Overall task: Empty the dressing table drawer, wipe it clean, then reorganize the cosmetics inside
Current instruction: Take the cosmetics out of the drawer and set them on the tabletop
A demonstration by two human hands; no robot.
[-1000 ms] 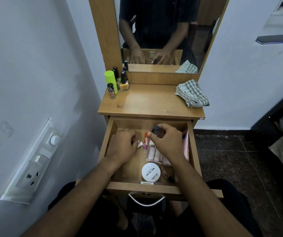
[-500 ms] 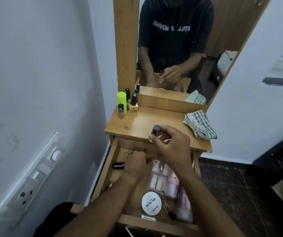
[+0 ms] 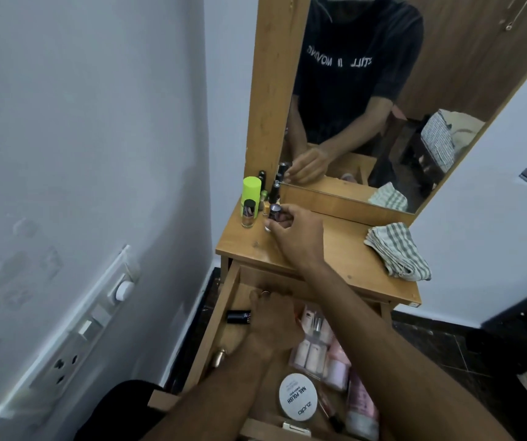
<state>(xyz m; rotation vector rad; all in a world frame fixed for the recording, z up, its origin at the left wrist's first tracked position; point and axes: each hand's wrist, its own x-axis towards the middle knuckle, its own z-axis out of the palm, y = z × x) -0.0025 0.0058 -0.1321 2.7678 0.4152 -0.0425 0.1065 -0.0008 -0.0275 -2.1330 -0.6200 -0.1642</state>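
Fingertips of the right hand [image 3: 294, 237] are pinching a dark-capped bottle [image 3: 274, 214], parking it beside far-left bottles to clear the drawer [image 3: 224, 316]; the left hand [image 3: 271, 316] is curling inside, its grip hidden.

Dim, cool, even indoor light with no source in frame; the white wall [image 3: 80, 122] reads grey-blue and darkens toward 7 o'clock, and the floor [image 3: 447, 345] at 4 o'clock is near black. Soft sheen on the wooden tabletop [image 3: 345, 249], no hard glare, shadows faint and diffuse. Strong wide-angle bowing at the edges tilts the mirror [image 3: 399, 106] frame; forearms at 6 o'clock slightly soft.
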